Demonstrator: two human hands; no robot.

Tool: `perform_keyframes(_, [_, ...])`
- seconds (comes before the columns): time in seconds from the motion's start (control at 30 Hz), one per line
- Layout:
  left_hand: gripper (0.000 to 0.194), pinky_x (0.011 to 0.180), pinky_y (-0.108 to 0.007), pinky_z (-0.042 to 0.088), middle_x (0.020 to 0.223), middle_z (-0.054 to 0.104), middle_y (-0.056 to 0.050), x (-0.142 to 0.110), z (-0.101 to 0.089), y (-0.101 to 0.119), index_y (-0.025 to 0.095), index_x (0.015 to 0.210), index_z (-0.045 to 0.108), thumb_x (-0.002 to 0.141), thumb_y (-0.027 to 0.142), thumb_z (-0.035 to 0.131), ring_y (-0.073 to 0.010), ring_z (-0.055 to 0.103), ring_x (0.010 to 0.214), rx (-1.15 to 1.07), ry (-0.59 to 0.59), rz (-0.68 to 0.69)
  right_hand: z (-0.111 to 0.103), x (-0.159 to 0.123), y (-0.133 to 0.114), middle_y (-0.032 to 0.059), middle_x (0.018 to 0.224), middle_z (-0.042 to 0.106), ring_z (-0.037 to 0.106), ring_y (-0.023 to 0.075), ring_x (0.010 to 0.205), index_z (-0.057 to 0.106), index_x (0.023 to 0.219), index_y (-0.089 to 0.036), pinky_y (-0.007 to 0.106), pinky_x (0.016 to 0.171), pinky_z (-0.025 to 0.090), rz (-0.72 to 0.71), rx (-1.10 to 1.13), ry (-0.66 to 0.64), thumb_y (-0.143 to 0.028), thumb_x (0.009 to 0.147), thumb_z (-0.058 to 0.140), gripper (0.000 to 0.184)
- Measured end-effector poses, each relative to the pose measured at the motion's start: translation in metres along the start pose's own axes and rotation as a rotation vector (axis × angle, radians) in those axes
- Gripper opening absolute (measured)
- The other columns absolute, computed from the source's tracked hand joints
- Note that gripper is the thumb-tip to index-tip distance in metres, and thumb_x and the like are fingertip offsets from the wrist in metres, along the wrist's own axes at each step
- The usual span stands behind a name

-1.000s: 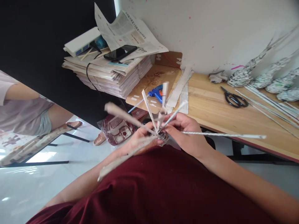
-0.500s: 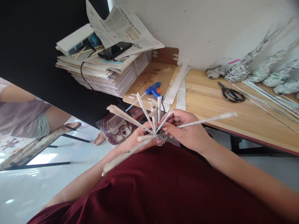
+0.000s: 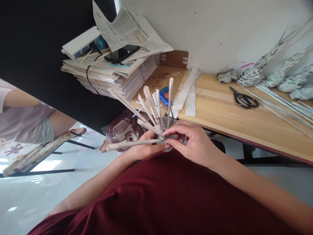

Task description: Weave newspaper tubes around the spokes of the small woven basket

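Observation:
Close to my lap is a small woven paper piece (image 3: 168, 149), with several rolled newspaper tubes (image 3: 127, 103) fanning out of it, mostly up and to the left. My left hand (image 3: 148, 148) is closed around its left side, thumb along the front. Part of the weave is hidden behind my fingers. From the right, my right hand (image 3: 187, 138) pinches a paper tube at its base with thumb and forefinger, where the tubes meet the weave. One tube lies almost level toward the left, over my left hand.
On the wooden table (image 3: 210, 102) are a blue glue gun (image 3: 165, 96), paper strips (image 3: 186, 88), black scissors (image 3: 244, 99), thin paper rolls (image 3: 286, 101) and woven paper pieces (image 3: 251, 75). A newspaper stack (image 3: 114, 73) carries a phone (image 3: 122, 53). Another person (image 3: 26, 114) sits at left.
The tube that stuck out right past my right hand now stands upright. My right fingers moved slightly left and down to the tube bases. The tubes are bunched closer together.

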State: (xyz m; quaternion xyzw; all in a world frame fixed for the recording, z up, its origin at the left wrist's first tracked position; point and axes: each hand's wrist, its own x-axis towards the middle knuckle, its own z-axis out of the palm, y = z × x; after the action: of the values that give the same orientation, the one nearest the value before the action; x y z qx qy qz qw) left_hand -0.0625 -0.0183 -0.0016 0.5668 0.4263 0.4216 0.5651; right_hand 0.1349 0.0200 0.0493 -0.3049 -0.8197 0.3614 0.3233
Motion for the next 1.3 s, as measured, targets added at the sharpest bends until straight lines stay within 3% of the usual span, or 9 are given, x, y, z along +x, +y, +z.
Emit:
perform_keyframes(0.13, [0.04,0.084,-0.032,0.053,0.094,0.07,-0.003,0.0,0.0,-0.001,0.017,0.11,0.063,0.077,0.029,0.082,-0.0187,0.066,0.089,-0.095,0.001,-0.033,0.002,-0.002,0.002,0.0014,0.083,0.067,0.059,0.012,0.067,0.068,0.089,-0.021,0.025,0.062,0.048,0.098,0.027,0.011,-0.022,0.089,0.068,0.002])
perform_keyframes(0.33, [0.041,0.09,-0.034,0.052,0.104,0.071,-0.008,-0.002,0.0,-0.001,0.016,0.112,0.064,0.08,0.035,0.081,-0.0213,0.066,0.097,-0.072,0.026,-0.014,0.003,-0.008,0.007,0.0011,0.081,0.065,0.061,0.0141,0.071,0.06,0.094,-0.021,0.026,0.066,0.051,0.198,0.166,0.021,-0.026,0.095,0.059,0.006])
perform_keyframes(0.73, [0.044,0.092,-0.035,0.053,0.114,0.073,-0.01,0.0,-0.001,-0.005,0.016,0.119,0.066,0.083,0.038,0.078,-0.0235,0.068,0.103,-0.038,0.04,0.018,0.005,-0.008,0.02,-0.0008,0.07,0.061,0.06,0.0138,0.063,0.059,0.087,-0.02,0.026,0.056,0.048,0.382,0.373,0.186,-0.033,0.085,0.069,0.016])
perform_keyframes(0.93, [0.037,0.084,-0.031,0.053,0.095,0.072,-0.006,0.002,0.004,-0.003,0.015,0.106,0.068,0.079,0.037,0.081,-0.019,0.066,0.088,0.031,0.122,-0.01,0.004,-0.007,0.031,-0.0015,0.069,0.062,0.058,0.0116,0.056,0.061,0.085,-0.018,0.023,0.046,0.041,0.501,0.388,0.162,-0.039,0.082,0.071,0.023])
perform_keyframes(1.17, [0.034,0.081,-0.03,0.051,0.09,0.07,-0.004,0.008,0.01,0.002,0.015,0.099,0.068,0.077,0.036,0.081,-0.018,0.063,0.085,0.069,0.196,-0.016,0.004,-0.008,0.036,-0.0014,0.065,0.062,0.057,0.0114,0.052,0.062,0.078,-0.018,0.023,0.045,0.043,0.549,0.403,0.138,-0.047,0.084,0.07,0.03])
perform_keyframes(1.23, [0.035,0.081,-0.03,0.05,0.088,0.069,-0.003,0.01,0.01,0.0,0.015,0.099,0.067,0.076,0.037,0.082,-0.0172,0.062,0.082,0.081,0.201,-0.017,0.002,-0.012,0.028,-0.0005,0.063,0.063,0.058,0.0124,0.054,0.066,0.077,-0.018,0.025,0.05,0.046,0.494,0.316,0.09,-0.049,0.089,0.066,0.032])
perform_keyframes(1.3, [0.034,0.081,-0.03,0.05,0.088,0.069,-0.003,0.011,0.009,-0.002,0.015,0.099,0.067,0.077,0.037,0.081,-0.0169,0.062,0.082,0.11,0.216,-0.007,0.001,-0.016,0.015,0.0013,0.068,0.067,0.06,0.0138,0.058,0.071,0.08,-0.019,0.026,0.055,0.048,0.352,0.173,0.023,-0.043,0.093,0.062,0.028])
